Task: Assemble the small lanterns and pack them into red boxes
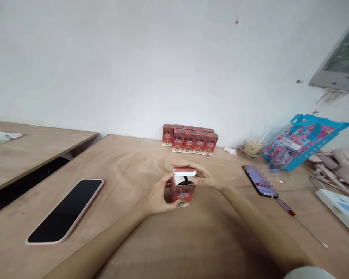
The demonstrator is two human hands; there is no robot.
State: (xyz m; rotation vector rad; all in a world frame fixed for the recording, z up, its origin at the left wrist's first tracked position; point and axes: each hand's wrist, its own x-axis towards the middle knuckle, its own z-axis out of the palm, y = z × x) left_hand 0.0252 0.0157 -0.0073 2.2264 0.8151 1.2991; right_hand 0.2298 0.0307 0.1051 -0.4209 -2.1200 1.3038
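Our left hand (159,197), half curled, gripped the red, rectangular, printed cardboard box (185,195) between thumb and fingers; our right hand (205,177), loosely curved, held its open top. We judged it light, crushable, best held by its lower corners, below the right fingertips.

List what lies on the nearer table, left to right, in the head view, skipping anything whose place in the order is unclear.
Pink-edged phone → open red box → phone with the lit screen → red-handled screwdriver → white device with a blue panel.
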